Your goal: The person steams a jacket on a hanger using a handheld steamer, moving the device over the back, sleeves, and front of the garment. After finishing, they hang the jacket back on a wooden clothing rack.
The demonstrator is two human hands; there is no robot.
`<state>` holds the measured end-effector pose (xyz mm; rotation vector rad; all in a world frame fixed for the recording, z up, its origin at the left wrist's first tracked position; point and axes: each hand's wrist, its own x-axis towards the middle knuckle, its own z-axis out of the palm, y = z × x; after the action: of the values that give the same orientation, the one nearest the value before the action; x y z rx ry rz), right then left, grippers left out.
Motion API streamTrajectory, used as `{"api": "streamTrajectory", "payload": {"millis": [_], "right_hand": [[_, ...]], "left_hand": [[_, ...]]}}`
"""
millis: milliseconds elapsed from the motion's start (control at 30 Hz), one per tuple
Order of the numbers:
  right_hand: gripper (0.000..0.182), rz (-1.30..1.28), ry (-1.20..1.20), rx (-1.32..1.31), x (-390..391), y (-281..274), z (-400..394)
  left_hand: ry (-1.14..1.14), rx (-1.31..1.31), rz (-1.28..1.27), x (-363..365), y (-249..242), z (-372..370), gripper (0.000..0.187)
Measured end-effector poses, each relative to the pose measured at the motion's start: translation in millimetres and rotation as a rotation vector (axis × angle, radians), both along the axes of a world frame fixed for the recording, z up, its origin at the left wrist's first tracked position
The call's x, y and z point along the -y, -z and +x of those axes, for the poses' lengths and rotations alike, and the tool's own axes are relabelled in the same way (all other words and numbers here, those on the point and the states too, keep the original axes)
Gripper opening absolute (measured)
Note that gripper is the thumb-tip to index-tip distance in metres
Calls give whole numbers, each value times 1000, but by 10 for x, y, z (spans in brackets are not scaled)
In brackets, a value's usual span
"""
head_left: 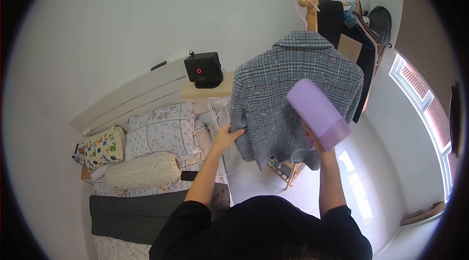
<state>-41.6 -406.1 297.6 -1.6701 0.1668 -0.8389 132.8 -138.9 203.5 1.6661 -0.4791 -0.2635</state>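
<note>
A grey checked jacket (273,84) hangs from a pink hanger (306,24) on a wooden rack (311,15), its back towards me. My left hand (228,138) pinches the jacket's edge at the lower left, by the sleeve. In my right hand (317,141) is a purple cylindrical device (315,108), held tilted in front of the jacket's right half; it hides part of the fabric and most of my right fingers. A thin cord (300,151) shows beside the right hand, near the jacket's hem.
A bed with pillows (163,130), a bolster (144,171) and dark trousers (141,215) is at the left. A black device (205,69) stands on a small shelf (205,91). Dark clothes (330,18) hang behind the jacket. A window (425,108) is at the right.
</note>
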Motion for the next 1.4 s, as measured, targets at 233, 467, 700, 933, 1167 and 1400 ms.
{"api": "streamTrajectory", "payload": {"millis": [233,467,700,933,1167,1400], "right_hand": [[43,-1190,250,127,-52,612,648],[45,-885,15,-133,-534,694,558],[21,-575,308,-277,178,26,519],[23,-714,249,-298,-102,541,452],[47,-1047,39,-392,-916,1013,277],[22,-1008,563,-209,188,627,300]], "left_hand": [[-27,-77,-183,-295,326,-270,26],[-22,114,-58,-539,391,-198,23],[56,189,81,-608,761,-34,20],[3,126,123,-620,900,-153,31],[150,177,63,-741,1344,24,35],[12,-54,-43,-933,1348,24,22]]}}
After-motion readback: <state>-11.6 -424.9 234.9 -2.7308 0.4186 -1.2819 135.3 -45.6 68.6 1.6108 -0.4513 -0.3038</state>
